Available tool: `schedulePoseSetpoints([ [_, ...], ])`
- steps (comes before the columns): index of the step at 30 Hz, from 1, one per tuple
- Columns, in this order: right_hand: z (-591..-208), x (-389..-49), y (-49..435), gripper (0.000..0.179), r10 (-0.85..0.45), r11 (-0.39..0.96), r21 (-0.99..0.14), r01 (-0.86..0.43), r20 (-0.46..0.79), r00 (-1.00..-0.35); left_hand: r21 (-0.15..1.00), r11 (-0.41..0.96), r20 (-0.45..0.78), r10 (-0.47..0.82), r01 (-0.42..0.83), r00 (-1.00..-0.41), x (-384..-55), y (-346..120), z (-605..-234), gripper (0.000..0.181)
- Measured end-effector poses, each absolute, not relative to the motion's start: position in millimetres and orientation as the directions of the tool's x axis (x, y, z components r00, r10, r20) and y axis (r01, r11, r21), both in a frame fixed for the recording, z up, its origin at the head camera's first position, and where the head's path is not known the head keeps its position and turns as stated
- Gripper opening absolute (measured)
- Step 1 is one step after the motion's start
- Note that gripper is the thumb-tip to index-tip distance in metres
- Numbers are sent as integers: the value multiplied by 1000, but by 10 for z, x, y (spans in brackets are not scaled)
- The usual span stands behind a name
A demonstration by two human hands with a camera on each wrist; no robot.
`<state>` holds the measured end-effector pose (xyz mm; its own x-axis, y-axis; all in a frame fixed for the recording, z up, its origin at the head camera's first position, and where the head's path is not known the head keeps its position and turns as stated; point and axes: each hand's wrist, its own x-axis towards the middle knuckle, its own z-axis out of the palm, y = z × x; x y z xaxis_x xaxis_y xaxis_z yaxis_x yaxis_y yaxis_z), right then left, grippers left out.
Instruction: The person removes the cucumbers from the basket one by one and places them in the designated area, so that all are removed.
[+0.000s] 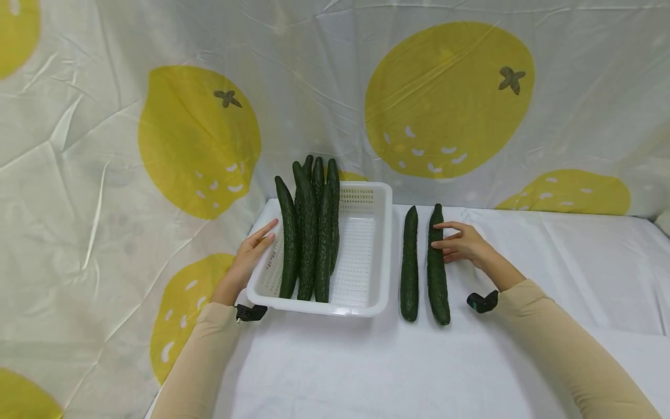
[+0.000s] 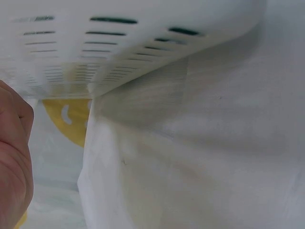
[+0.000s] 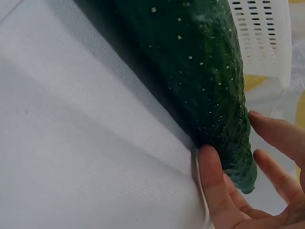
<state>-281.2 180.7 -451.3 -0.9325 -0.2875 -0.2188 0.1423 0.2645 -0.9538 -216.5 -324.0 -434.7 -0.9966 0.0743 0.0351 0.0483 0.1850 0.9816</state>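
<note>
A white plastic basket (image 1: 384,250) with slotted walls stands on the table, several dark green cucumbers (image 1: 307,233) leaning in its left half with their tips above the far rim. Along the basket's left side lies my left hand (image 1: 248,259), fingers extended by the rim; the left wrist view catches only part of this hand (image 2: 14,152) beside the slotted wall. To the basket's right, two cucumbers lie side by side. My right hand (image 1: 463,243) pinches the far end of the outer cucumber (image 1: 438,285), thumb and fingers on opposite sides. The inner cucumber (image 1: 410,273) lies untouched.
A white cloth (image 1: 335,361) covers the table. Behind it and to the left hangs a pale sheet (image 1: 314,70) printed with yellow lemons, close to the basket's far edge. Each wrist wears a small black camera (image 1: 483,301).
</note>
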Motion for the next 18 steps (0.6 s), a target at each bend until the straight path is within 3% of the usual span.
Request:
schedulePoseSetpoints([
  [18, -4402, -2837, 1886, 68, -250, 321, -941, 105, -191, -949, 979, 199, 24, 82, 40, -996, -2069, -3174, -4166, 51],
])
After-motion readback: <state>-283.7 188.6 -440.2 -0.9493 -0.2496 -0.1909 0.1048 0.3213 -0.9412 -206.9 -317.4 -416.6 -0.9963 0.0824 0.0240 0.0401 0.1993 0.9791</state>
